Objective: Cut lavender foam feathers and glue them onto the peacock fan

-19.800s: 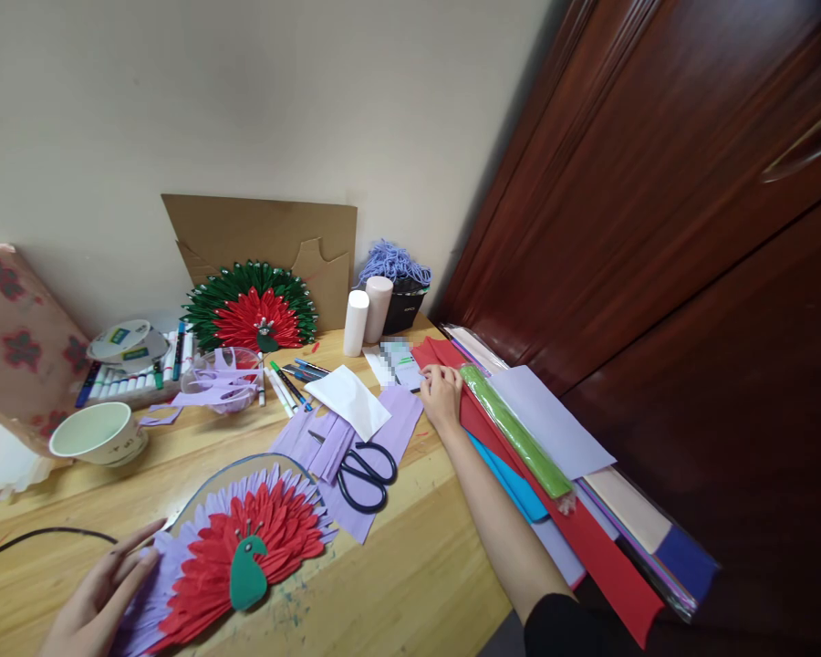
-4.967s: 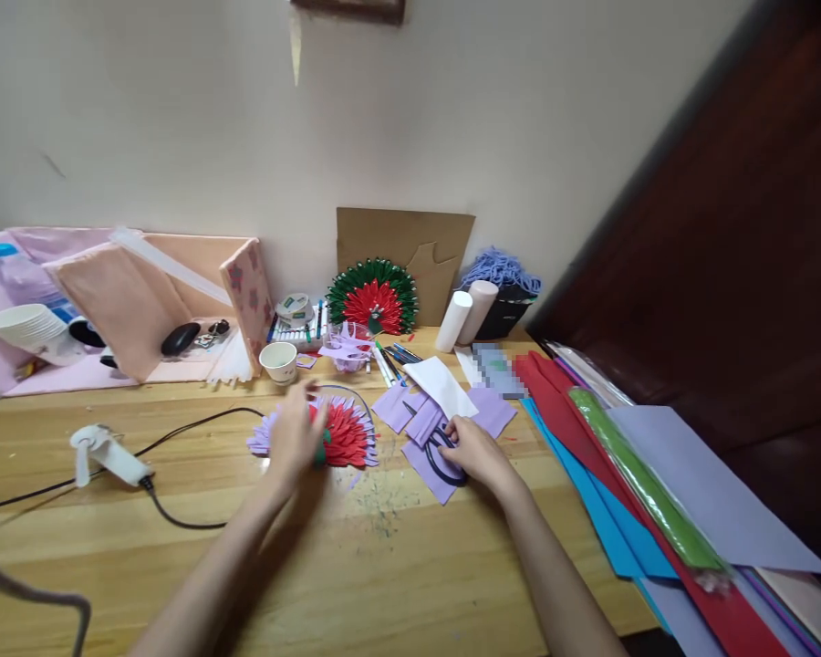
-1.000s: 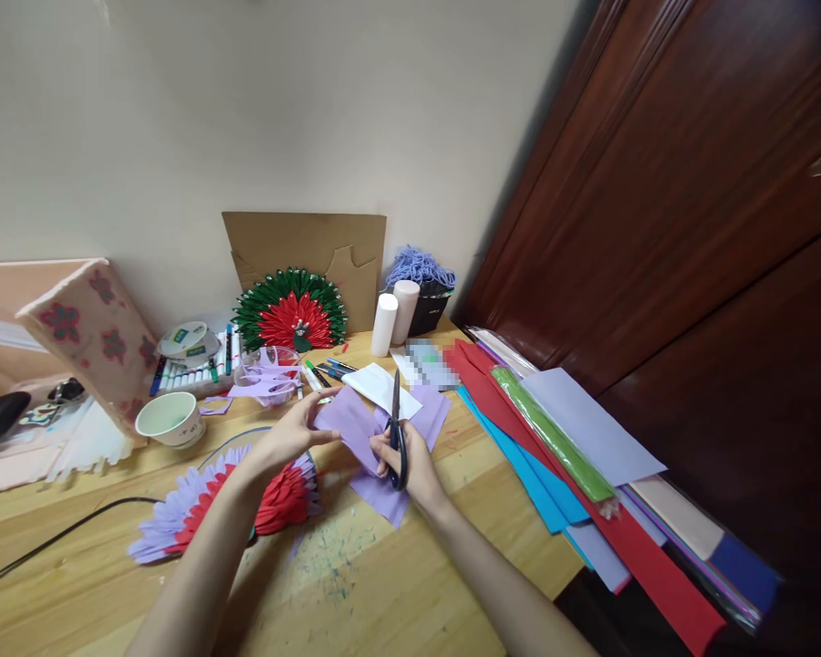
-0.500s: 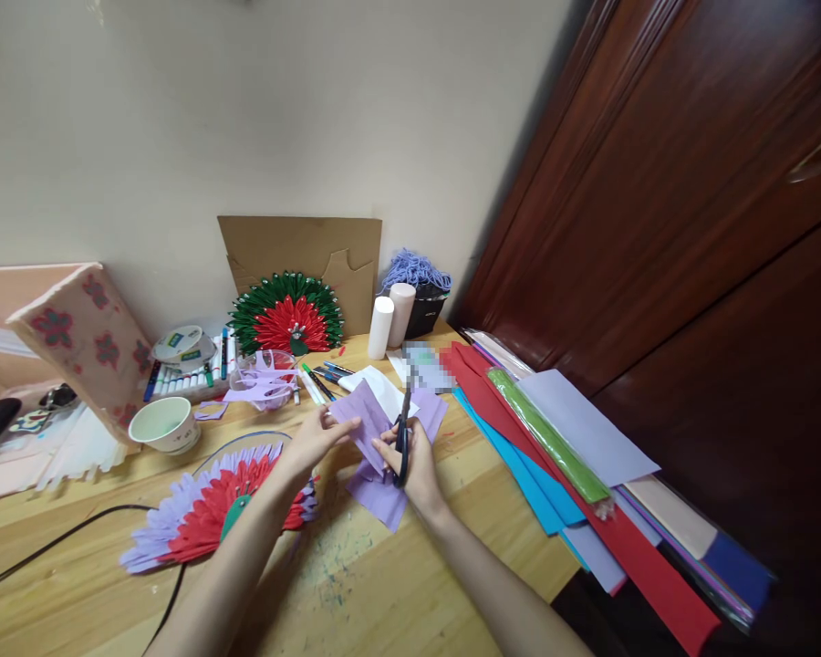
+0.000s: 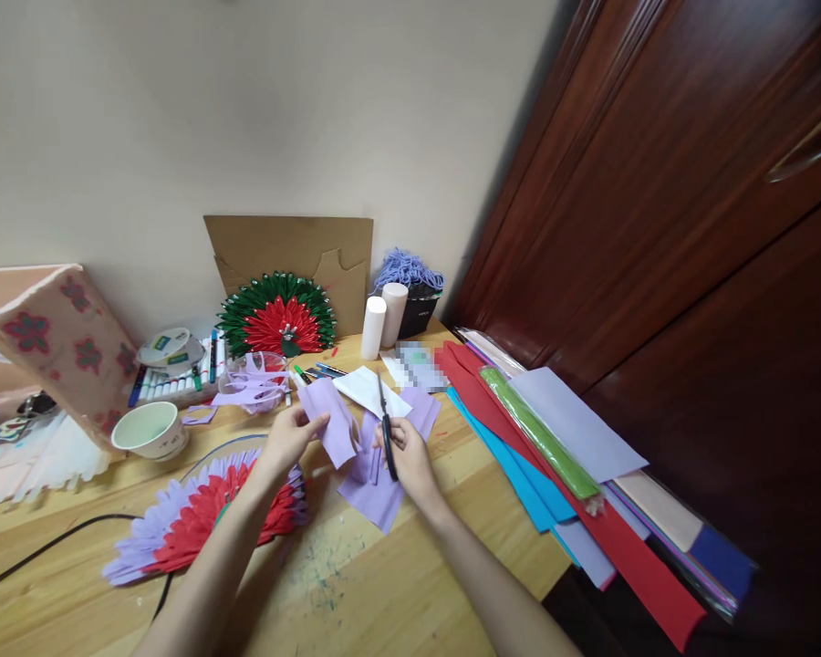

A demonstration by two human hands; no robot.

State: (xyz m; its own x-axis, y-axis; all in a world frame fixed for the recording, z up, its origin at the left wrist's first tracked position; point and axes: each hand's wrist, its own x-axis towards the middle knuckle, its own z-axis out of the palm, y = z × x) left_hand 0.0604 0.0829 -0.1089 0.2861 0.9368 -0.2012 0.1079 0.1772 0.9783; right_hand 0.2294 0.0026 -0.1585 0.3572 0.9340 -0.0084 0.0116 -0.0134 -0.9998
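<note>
My left hand (image 5: 287, 436) pinches a folded lilac paper strip (image 5: 335, 422) and holds it lifted above the wooden table (image 5: 383, 584). My right hand (image 5: 408, 456) grips black-handled scissors (image 5: 385, 429), blades pointing up and away, just right of the strip. Under both hands lies a larger lilac sheet (image 5: 376, 488) with more lilac pieces. A red and lilac paper peacock fan (image 5: 198, 520) lies on the table under my left forearm.
A stack of coloured paper sheets (image 5: 561, 456) runs along the right edge by a dark wooden door (image 5: 691, 228). At the back stand a green-red peacock fan (image 5: 277, 315), cardboard (image 5: 294, 246), two white rolls (image 5: 376, 324), markers (image 5: 171, 379), a paper cup (image 5: 149, 431) and a black cable (image 5: 41, 547).
My left hand has drawn the lilac strip leftward, away from the scissors. The scissors have tilted and shifted a little to the left. The view has also drifted slightly.
</note>
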